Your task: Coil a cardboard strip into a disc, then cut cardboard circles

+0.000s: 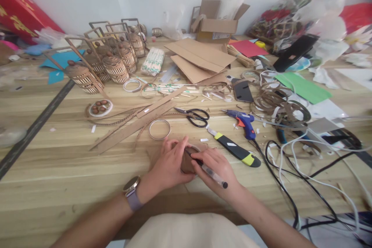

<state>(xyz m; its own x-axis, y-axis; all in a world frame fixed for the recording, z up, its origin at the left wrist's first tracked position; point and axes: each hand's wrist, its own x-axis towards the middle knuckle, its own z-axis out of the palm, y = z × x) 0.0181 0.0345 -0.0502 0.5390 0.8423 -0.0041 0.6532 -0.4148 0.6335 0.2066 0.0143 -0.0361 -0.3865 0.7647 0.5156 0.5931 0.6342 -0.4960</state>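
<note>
Near the table's front edge, my left hand is curved around a round ring, holding it down over brown cardboard. My fingers hide much of that ring. A pen is gripped in my right hand, its tip inside the ring against the brown surface and its dark end pointing back toward me. Just beyond my left hand lies another thin ring. Black-handled scissors and a green-and-black utility knife with its blade out lie beyond my right hand.
A blue glue gun trails its cable on the right, among coiled brown strips and white cords. Small lidded bamboo baskets stand at back left. Cardboard sheets, a phone and a bowl of brown beads lie farther back.
</note>
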